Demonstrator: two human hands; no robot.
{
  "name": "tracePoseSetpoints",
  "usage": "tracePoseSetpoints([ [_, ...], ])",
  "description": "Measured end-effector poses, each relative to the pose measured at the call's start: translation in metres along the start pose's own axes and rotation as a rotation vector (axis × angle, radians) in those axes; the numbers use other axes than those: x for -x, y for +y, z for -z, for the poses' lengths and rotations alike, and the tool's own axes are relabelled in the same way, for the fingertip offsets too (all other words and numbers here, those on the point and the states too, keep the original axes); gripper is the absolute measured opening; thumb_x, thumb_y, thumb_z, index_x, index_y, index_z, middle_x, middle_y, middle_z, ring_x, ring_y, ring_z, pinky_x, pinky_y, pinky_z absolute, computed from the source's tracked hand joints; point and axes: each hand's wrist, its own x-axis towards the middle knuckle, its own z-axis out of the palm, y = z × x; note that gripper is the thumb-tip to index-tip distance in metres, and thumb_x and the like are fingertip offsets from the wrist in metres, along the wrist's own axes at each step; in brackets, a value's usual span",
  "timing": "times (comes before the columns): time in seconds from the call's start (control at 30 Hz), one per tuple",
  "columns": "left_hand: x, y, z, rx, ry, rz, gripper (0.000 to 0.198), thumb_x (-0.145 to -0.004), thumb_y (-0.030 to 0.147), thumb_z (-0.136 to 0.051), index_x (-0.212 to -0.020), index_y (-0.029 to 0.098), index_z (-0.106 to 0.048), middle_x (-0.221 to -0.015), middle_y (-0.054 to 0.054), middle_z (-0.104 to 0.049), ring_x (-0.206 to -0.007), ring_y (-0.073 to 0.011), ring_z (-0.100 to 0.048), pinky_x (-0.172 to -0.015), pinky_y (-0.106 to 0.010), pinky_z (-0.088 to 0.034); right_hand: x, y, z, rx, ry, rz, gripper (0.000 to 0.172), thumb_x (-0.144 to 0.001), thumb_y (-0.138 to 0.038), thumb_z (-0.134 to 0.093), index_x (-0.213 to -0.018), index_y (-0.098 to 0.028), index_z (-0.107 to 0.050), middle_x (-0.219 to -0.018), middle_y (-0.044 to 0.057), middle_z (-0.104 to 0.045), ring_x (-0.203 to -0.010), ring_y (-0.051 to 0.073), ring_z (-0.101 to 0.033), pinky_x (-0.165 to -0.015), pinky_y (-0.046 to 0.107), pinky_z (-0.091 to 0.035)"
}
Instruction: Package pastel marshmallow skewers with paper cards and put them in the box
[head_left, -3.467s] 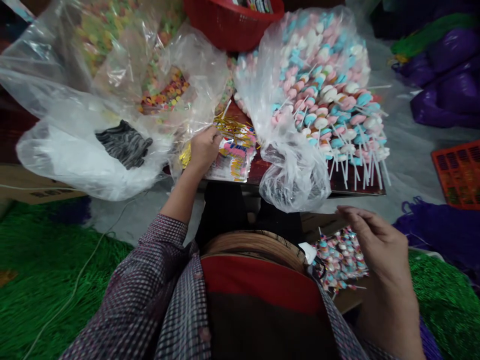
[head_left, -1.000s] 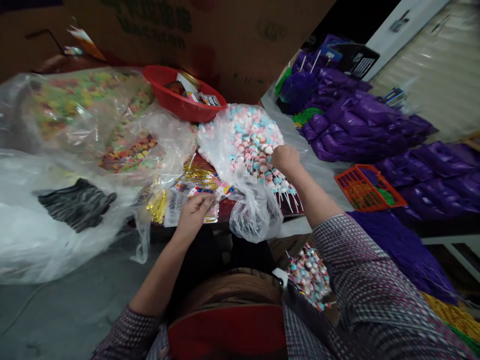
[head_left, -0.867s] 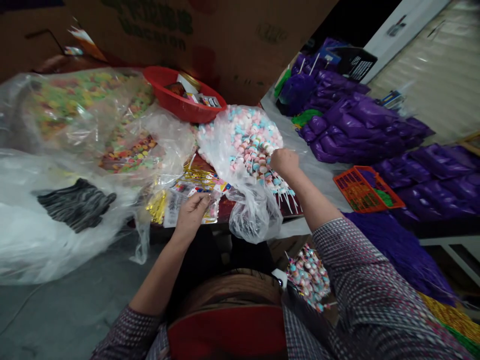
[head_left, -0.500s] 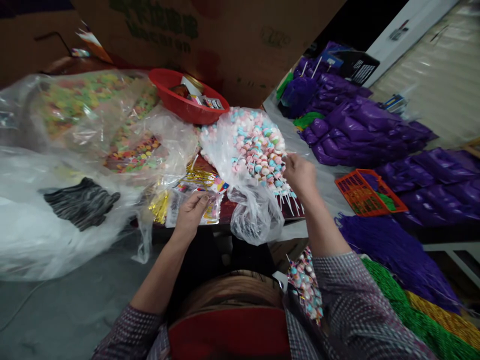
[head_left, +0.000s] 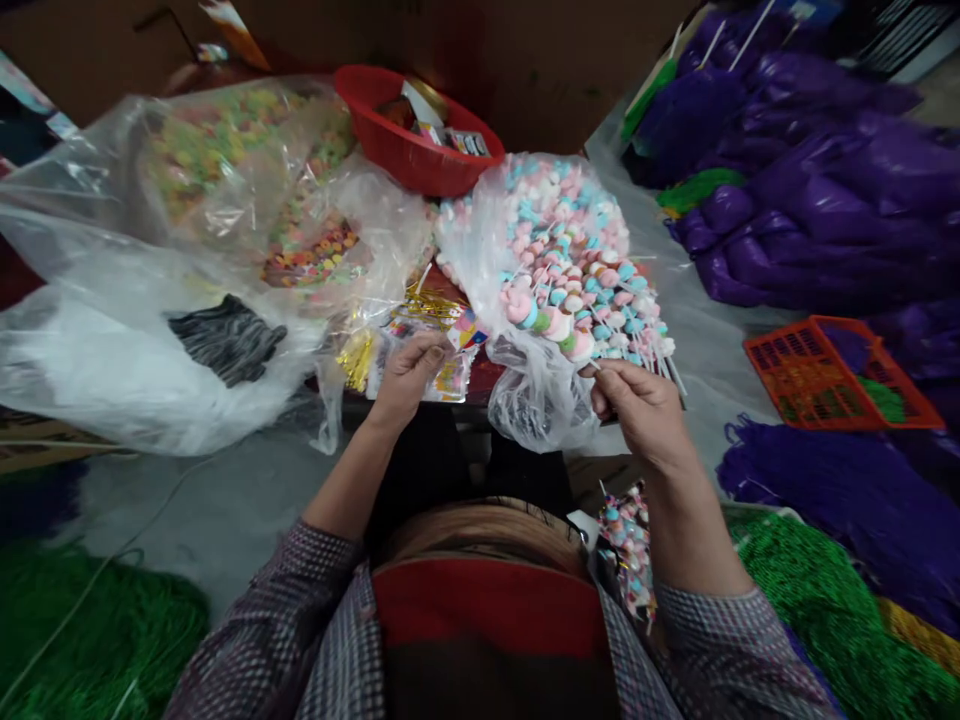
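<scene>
My right hand pinches the thin white stick of a marshmallow skewer, which points up and left with pink, white, green and blue pieces on it. Behind it many similar skewers are heaped in and around a clear plastic bag. My left hand is closed, thumb against fingers, over printed clear packets at the table's front edge; what it pinches, if anything, I cannot make out. Gold twist ties lie just left of that hand, and more gold strips lie behind it.
A red plastic basin with small items stands at the back. Bags of ring-shaped candy and a dark glove-like cloth lie left. Purple packages and an orange basket are at right. Wrapped skewers sit below my right forearm.
My right hand has drawn toward me from the heap, bringing one marshmallow skewer with it. The left hand stays closed by the packets. The head view has shifted.
</scene>
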Motion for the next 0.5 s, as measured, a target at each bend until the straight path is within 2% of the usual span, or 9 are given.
tracePoseSetpoints([
  [0.2, -0.003, 0.008, 0.011, -0.145, -0.072, -0.081, 0.041, -0.082, 0.064, -0.073, -0.083, 0.024, -0.077, -0.089, -0.006, -0.072, -0.09, -0.0189, -0.066, -0.091, -0.037, -0.054, 0.008, 0.003, 0.01, 0.093, -0.057, 0.065, 0.032, -0.081, -0.057, -0.076, -0.081, -0.025, -0.079, -0.05, -0.005, -0.055, -0.045, 0.009, -0.048, -0.046, 0.024, -0.039],
  [0.4, -0.005, 0.012, 0.015, -0.212, -0.146, -0.186, 0.028, -0.089, 0.052, -0.07, -0.085, 0.026, -0.078, -0.101, -0.007, -0.075, -0.099, -0.0195, -0.069, -0.096, -0.04, -0.054, 0.011, 0.003, 0.016, 0.125, -0.019, 0.057, 0.031, -0.082, -0.056, -0.076, -0.081, -0.025, -0.078, -0.052, -0.004, -0.055, -0.046, 0.01, -0.048, -0.047, 0.024, -0.041],
  [0.5, -0.004, 0.012, 0.016, -0.26, -0.174, -0.228, 0.027, -0.091, 0.05, -0.068, -0.087, 0.025, -0.078, -0.103, -0.007, -0.075, -0.1, -0.0199, -0.07, -0.097, -0.04, -0.054, 0.012, 0.006, 0.017, 0.139, -0.054, 0.078, 0.032, -0.084, -0.057, -0.074, -0.084, -0.025, -0.079, -0.052, -0.004, -0.056, -0.046, 0.01, -0.049, -0.047, 0.024, -0.041],
])
